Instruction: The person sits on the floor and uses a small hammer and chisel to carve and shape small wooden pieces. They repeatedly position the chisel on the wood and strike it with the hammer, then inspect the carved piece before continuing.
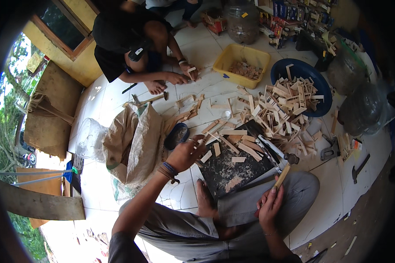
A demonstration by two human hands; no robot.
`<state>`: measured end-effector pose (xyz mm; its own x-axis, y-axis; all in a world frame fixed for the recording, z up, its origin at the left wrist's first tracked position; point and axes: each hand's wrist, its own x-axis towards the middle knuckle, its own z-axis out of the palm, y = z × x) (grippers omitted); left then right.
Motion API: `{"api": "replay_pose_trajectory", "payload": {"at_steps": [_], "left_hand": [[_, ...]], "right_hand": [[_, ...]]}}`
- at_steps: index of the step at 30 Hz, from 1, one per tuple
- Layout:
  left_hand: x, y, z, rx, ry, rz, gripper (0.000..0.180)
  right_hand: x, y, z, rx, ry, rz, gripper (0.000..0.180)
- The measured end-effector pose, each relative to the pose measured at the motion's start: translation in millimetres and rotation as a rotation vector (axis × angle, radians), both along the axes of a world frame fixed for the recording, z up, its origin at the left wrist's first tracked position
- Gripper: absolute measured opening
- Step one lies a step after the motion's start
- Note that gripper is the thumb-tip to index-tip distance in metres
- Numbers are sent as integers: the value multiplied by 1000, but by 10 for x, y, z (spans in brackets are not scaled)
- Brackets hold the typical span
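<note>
My left hand (186,153) reaches forward over the near edge of a dark work board (226,173) and touches small wooden strips (215,149) lying there; whether it grips one I cannot tell. My right hand (271,202) rests on my knee and holds a hammer (286,166) by its wooden handle, the head up near the board's right corner. A big heap of cut wooden slats (278,107) lies beyond the board.
A blue basin (318,74) and a yellow tub (239,55) with wood pieces stand at the back. A brown sack (136,140) and a small dark bowl (176,136) lie to the left. Another person (131,39) sits across, hands on the floor by a second hammer (151,100).
</note>
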<state>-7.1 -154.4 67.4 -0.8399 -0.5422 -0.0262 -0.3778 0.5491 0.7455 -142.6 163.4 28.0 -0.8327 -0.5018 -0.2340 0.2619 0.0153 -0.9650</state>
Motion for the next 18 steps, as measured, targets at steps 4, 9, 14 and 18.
{"api": "replay_pose_trajectory", "payload": {"at_steps": [4, 9, 14, 18], "left_hand": [[-88, -121, 25, -34, 37, 162, 37], [-774, 7, 194, 259, 190, 201, 48], [-1961, 175, 587, -236, 574, -58, 44], [-2667, 283, 834, -300, 535, -111, 31]], "right_hand": [[29, -10, 45, -21, -12, 59, 44], [67, -3, 60, -42, -106, 106, 41], [66, -11, -36, -54, -117, 66, 43], [60, -8, -183, -103, -95, 76, 43]]}}
